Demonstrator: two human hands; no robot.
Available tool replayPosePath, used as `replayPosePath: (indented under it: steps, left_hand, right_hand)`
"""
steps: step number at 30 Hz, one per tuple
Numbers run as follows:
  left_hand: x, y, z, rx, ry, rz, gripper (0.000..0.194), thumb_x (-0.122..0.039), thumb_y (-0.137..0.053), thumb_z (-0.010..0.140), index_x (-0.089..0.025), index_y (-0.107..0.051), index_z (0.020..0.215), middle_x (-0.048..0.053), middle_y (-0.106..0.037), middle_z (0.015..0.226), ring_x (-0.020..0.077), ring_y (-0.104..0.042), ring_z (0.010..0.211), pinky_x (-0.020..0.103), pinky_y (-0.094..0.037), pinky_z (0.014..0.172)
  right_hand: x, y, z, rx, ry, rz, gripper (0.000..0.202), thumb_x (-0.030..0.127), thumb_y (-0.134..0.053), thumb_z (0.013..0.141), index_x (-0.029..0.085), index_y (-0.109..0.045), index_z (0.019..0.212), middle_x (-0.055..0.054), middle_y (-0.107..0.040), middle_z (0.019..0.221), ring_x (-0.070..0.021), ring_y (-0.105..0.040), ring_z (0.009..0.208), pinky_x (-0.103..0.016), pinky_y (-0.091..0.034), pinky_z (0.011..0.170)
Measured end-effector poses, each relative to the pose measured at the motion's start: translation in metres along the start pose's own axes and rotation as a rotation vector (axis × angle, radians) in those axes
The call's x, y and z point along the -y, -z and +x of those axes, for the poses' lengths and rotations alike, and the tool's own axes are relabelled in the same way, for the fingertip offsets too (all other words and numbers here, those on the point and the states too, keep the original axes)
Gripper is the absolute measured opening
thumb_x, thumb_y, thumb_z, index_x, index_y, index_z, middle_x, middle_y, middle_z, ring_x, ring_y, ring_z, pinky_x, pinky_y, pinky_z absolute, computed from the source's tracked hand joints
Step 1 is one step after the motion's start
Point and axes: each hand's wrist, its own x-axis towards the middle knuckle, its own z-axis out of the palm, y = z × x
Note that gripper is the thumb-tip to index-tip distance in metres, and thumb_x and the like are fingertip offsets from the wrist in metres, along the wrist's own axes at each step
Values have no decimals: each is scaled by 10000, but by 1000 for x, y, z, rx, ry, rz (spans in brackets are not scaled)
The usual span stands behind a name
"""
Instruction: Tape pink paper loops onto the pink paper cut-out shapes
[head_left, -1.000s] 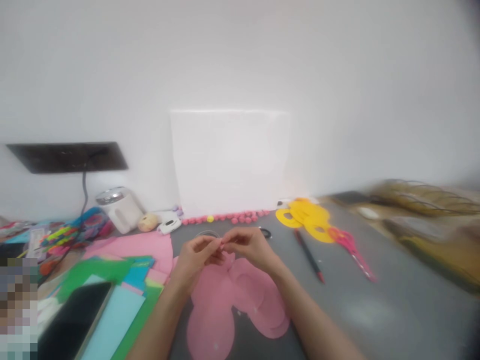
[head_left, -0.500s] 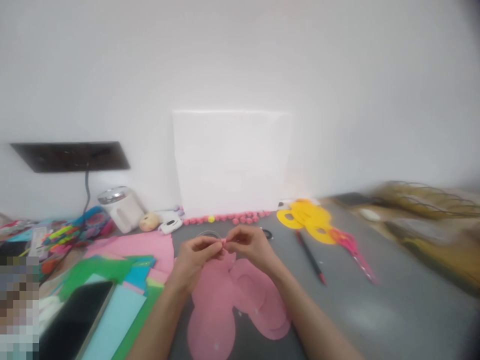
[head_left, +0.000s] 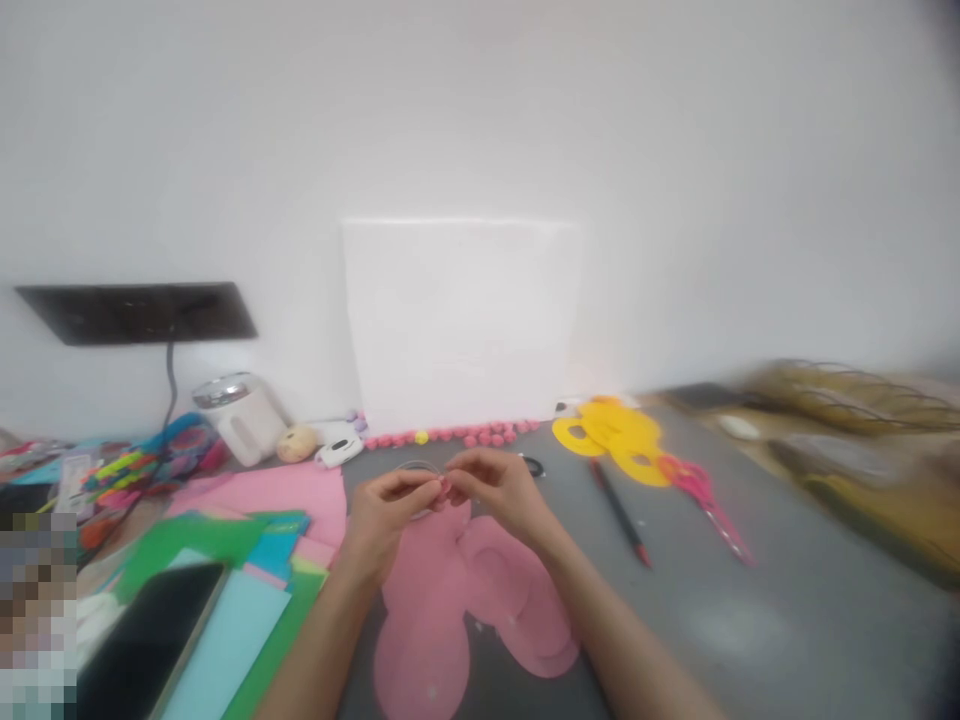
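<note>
My left hand (head_left: 382, 520) and my right hand (head_left: 499, 492) meet in the middle, above the pink paper circles (head_left: 421, 660) on the grey table. Between their pinched fingertips is a small crumpled-looking pink piece (head_left: 445, 486), mostly covered by the fingers. Its exact form cannot be made out. A thin ring-like curve (head_left: 418, 465) shows just behind my left fingers. Beyond the hands, small pink balls (head_left: 495, 436) lie in a row, with one yellow ball (head_left: 421, 437) among them.
A white board (head_left: 461, 320) stands against the wall. On the right lie yellow paper cutouts (head_left: 637, 440), pink-handled scissors (head_left: 699, 484) and a black-and-red pencil (head_left: 621, 515). On the left are coloured sheets (head_left: 225, 625), a phone (head_left: 154, 640) and a white mug-like container (head_left: 247, 425).
Both hands stay together over the pink circles. My right fingertips have shifted slightly against the pink piece. The whole view has moved a little.
</note>
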Motion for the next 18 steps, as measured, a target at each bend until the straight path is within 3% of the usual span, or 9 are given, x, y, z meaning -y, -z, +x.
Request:
replayPosePath:
  steps: [6,13,18]
  left_hand:
    - [-4,-4,-2,-7,-32,29,136,-255,-753,625,-156,-714,710,28,-688,648,133,-610,629,236,-510,624]
    - [-1,-2,0,-88,-17,33,184,-253,-768,597,-166,-716,750,29,-716,695,151,-648,644,252,-544,648]
    - [0,-3,1,-109,-10,85,194,-251,-770,586,-159,-719,749,34,-720,696,159,-655,634,250,-552,634]
  right_hand:
    - [-1,-2,1,-19,21,-36,115,258,-646,741,151,-662,702,-9,-648,629,-119,-621,590,-242,-519,595]
    - [-1,-2,0,60,178,-178,112,200,-597,762,184,-706,778,-30,-674,760,-138,-629,695,-250,-513,635]
    - [-5,-1,-1,52,156,-258,156,170,-578,763,199,-713,838,-29,-688,775,-139,-638,712,-247,-513,657]
